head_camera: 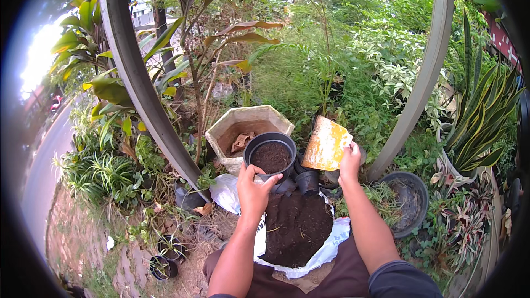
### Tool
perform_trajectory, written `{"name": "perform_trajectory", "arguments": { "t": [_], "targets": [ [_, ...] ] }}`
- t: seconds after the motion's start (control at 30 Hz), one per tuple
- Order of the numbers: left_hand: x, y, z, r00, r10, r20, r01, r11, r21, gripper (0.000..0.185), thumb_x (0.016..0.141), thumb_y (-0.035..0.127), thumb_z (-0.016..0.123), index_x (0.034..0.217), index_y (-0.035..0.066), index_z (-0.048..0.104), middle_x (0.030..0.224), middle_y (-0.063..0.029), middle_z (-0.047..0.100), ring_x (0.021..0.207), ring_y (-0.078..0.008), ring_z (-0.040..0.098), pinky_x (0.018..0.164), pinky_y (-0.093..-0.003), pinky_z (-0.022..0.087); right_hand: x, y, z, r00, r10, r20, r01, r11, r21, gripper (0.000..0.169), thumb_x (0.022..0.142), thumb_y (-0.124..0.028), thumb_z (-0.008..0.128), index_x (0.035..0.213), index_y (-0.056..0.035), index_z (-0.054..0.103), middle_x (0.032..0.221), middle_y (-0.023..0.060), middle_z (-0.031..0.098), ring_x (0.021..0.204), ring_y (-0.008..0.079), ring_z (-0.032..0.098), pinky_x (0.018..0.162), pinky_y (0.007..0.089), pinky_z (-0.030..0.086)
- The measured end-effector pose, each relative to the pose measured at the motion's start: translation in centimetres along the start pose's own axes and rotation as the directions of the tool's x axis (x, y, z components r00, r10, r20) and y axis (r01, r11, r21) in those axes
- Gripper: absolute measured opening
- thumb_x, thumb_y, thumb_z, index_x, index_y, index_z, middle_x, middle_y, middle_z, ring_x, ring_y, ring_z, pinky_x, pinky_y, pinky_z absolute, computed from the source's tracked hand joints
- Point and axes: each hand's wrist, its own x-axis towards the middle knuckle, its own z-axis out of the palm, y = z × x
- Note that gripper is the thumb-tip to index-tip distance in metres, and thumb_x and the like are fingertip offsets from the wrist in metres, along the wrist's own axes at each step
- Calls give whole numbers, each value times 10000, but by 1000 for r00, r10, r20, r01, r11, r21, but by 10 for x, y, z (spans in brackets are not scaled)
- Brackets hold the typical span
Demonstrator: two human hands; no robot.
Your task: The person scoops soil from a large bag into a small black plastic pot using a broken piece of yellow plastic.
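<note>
My left hand (255, 192) grips the near rim of a black plastic plant pot (248, 149), which holds some dark soil (271, 157). To its right, my right hand (350, 161) holds a curved yellow scoop (327, 142) with worn, whitish patches; it looks like a cut piece of plastic container. Below both hands lies an open white sack (296, 272) with dark potting soil (298, 231) heaped in it, between my knees. Several small black nursery pots (307, 183) stand at the sack's far edge, partly hidden by the held pot and scoop.
An octagonal planter (265, 111) with a dry leaf inside stands behind the held pot. Metal posts (140, 78) rise on both sides. At right are a round black basin (420, 198) and a potted snake plant (476, 124). Two small potted plants (163, 267) sit at lower left.
</note>
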Motion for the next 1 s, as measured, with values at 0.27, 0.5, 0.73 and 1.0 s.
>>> {"name": "perform_trajectory", "arguments": {
  "t": [0.27,0.5,0.73,1.0],
  "targets": [
    [2,-7,-10,999,28,-39,-27,999,42,397,676,123,887,776,8,520,1052,-198,594,986,-343,603,877,-404,474,-6,94,16,983,185,-17,-186,982,-42,215,998,-106,485,1153,20,567,1025,98,659,918,163,613,836,315,467],
    [8,3,-27,997,-68,-30,69,997,38,403,680,141,886,783,4,522,1212,-273,567,1113,-421,580,965,-422,448,-42,192,8,945,328,-3,-296,848,-439,157,985,-95,510,1077,-6,600,975,74,658,878,160,596,817,325,464],
    [15,-7,-29,995,33,-99,-26,997,78,411,668,132,895,769,13,514,971,-165,608,924,-290,617,835,-384,479,-47,264,-17,946,324,34,-200,659,-725,110,937,-99,551,967,-7,605,936,189,667,888,320,637,804,403,478],
    [22,-13,-32,998,6,-68,2,993,117,406,668,99,887,768,13,503,1086,-196,607,1030,-331,617,905,-393,474,-88,280,-45,927,368,-75,-252,462,-851,166,946,-124,504,1056,-23,575,1047,247,653,1015,408,629,860,474,478]
  ]
}}
